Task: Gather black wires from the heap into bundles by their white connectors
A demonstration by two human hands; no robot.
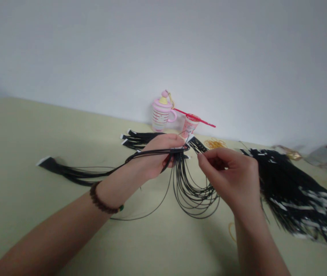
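Observation:
My left hand (159, 153) is closed round a bundle of thin black cords (182, 172) in the middle of the view. The cords hang in loops below it, and some run back over my wrist to a white-tipped end (51, 164) at the left. To the right, my right hand (229, 168) has its thumb and forefinger pinched together beside the looped cords. What that pinch holds, if anything, is too small to make out. Behind my left hand lie several more black cord bundles (149, 136) with white ends.
A large pile of black cords (290, 184) covers the right side of the table (14, 230). Against the wall stand a pink striped mug (159, 117) and a pink-and-white cup (190, 124) with a red stick (206, 122) across it. Yellow rubber bands (215, 143) lie nearby.

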